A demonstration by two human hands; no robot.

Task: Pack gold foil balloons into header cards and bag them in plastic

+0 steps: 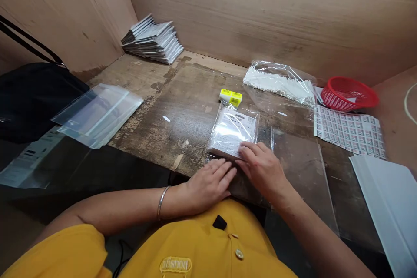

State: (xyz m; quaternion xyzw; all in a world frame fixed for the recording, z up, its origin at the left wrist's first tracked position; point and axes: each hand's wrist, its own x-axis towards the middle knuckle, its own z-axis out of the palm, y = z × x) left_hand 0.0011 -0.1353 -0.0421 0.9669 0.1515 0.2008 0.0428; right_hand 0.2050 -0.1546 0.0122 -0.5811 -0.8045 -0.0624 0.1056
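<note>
Clear plastic bag (pixel 232 132) with a flat white barcoded packet inside lies near the front edge of the worn wooden desk (pixel 169 134), about mid-width. Left hand (pixel 208 184) is open and flat, palm down, fingers together and pointing toward the right hand, tips just at the bag's lower edge; it has hold of nothing. Silver bangle (pixel 162 202) on that wrist. Right hand (pixel 262 169) comes in from the lower right, fingers slightly curved and lying across the bag's lower right corner, thumb side hidden; cannot tell if it is gripping or only resting. Flat clear plastic sheet (pixel 302 169) lies under the right hand and forearm. Just behind the bag is a yellow barcoded box (pixel 230 97). Further back, a clear bag of white fluffy strips (pixel 276 82) sits beside a red plastic basket (pixel 348 94), with a sheet of printed labels (pixel 350 132) in front. Stacked packets (pixel 151 40) fill the far left corner; clear sleeves (pixel 97 115) overhang the left edge.
</note>
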